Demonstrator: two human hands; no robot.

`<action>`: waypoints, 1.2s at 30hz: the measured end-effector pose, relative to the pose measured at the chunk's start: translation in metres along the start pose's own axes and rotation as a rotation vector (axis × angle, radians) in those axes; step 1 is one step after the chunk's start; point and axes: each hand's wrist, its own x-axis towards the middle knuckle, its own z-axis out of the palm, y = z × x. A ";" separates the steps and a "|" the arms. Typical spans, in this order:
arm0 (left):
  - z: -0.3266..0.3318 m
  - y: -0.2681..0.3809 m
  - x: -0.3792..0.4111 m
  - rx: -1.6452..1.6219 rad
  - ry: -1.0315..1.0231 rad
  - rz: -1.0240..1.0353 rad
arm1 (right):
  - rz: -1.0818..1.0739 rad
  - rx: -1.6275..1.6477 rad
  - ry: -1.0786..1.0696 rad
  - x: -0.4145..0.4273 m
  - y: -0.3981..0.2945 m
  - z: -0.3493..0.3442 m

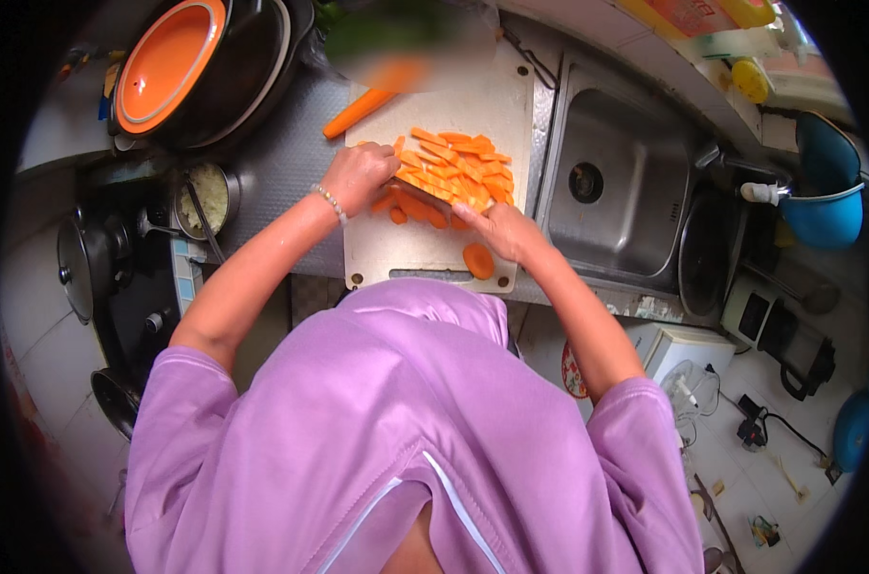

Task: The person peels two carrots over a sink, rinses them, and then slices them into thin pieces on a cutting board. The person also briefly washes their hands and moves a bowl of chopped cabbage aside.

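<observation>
A pale cutting board [377, 251] lies on the counter before me, with many cut carrot pieces [463, 165] heaped on its upper middle. A knife [426, 192] lies slantwise against the near side of the heap. My right hand [504, 228] holds the knife's right end, its handle hidden by the fingers. At the knife's left end is my left hand [362, 174], fingers curled; whether it grips the blade or carrot is hidden. More carrot slices show on the near side of the blade. One round carrot slice [479, 261] lies near the board's front edge. A whole carrot [362, 111] rests across the board's upper left edge.
A steel sink [621, 244] adjoins the board on the right, with a blue dipper [825, 219] beyond. Black pots with an orange lid [165, 68] stand at the upper left. Below them is a pot of pale chopped food [208, 201] with chopsticks [203, 215].
</observation>
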 end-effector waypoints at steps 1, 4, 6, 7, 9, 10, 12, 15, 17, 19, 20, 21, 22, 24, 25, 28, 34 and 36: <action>-0.007 0.002 -0.003 -0.009 0.015 -0.009 | 0.035 -0.011 -0.040 -0.007 -0.008 -0.004; -0.026 0.011 -0.011 -0.055 0.036 -0.004 | 0.135 -0.068 -0.109 -0.028 -0.026 -0.015; -0.017 0.015 -0.020 -0.064 0.018 -0.015 | 0.114 -0.086 -0.080 -0.039 -0.028 -0.009; -0.009 0.016 -0.025 -0.068 0.006 -0.026 | 0.099 -0.096 -0.072 -0.041 -0.029 -0.005; 0.002 0.013 -0.028 -0.084 0.034 -0.020 | 0.105 -0.122 -0.063 -0.039 -0.028 -0.001; 0.004 0.013 -0.028 -0.078 0.044 -0.016 | 0.104 -0.128 -0.052 -0.038 -0.027 0.001; 0.011 0.010 -0.029 -0.064 0.063 -0.002 | 0.103 -0.139 -0.036 -0.034 -0.023 0.005; 0.020 0.007 -0.029 -0.064 0.076 0.014 | 0.102 -0.152 -0.034 -0.027 -0.019 0.008; 0.023 0.008 -0.029 -0.101 0.071 0.006 | 0.103 -0.162 -0.050 -0.023 -0.017 0.011; 0.020 0.011 -0.027 -0.081 0.048 0.021 | 0.100 -0.158 -0.012 -0.020 -0.008 0.018; 0.019 0.012 -0.026 -0.071 0.036 0.028 | 0.098 -0.156 0.006 -0.018 -0.005 0.020; 0.021 0.011 -0.027 -0.064 0.037 0.024 | 0.096 -0.162 0.002 -0.018 -0.005 0.019; 0.025 0.010 -0.028 -0.057 0.037 0.019 | 0.093 -0.169 -0.003 -0.017 -0.005 0.018; 0.025 0.009 -0.026 -0.056 0.011 -0.021 | 0.107 -0.143 -0.030 -0.014 -0.004 0.016; 0.023 0.008 -0.024 -0.062 -0.017 -0.057 | 0.122 -0.111 -0.053 -0.009 0.000 0.013; 0.001 0.026 -0.015 -0.076 0.164 -0.185 | 0.059 0.049 -0.077 0.004 0.024 0.013; 0.007 0.033 -0.091 -0.053 0.455 -0.614 | 0.049 0.434 -0.053 -0.010 0.029 0.013; 0.018 0.034 -0.102 -0.111 0.346 -0.747 | 0.042 0.522 -0.005 -0.017 0.021 0.013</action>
